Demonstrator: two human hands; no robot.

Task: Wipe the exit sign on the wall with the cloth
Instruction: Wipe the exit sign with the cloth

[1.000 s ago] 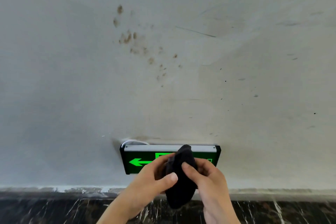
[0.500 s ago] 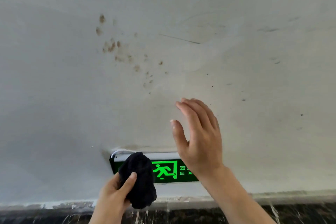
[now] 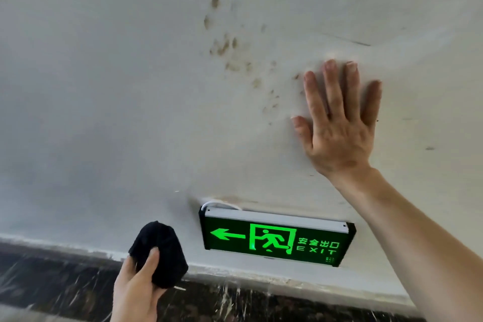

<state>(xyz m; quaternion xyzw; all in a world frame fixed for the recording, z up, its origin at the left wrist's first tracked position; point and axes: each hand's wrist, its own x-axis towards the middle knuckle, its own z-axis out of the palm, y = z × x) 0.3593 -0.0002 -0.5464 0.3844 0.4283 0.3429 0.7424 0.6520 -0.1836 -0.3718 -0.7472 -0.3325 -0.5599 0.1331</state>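
I judge the wipe barely begun: my left hand (image 3: pixel 136 287) grips the balled black cloth (image 3: pixel 159 253) just off the exit sign (image 3: pixel 277 239) at its 9 o'clock, not touching it, my right hand (image 3: pixel 337 125) spread flat on the wall (image 3: pixel 104 86) at 1 o'clock

Brown stains (image 3: pixel 230 60) are scattered across the upper plaster. A dark marbled skirting (image 3: pixel 65 282) is seen along the bottom, edged by a chipped white strip (image 3: pixel 261 273).

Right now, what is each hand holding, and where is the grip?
The left hand grips the black cloth by its lower part, thumb across the front. The right hand holds nothing; it lies flat on the wall.
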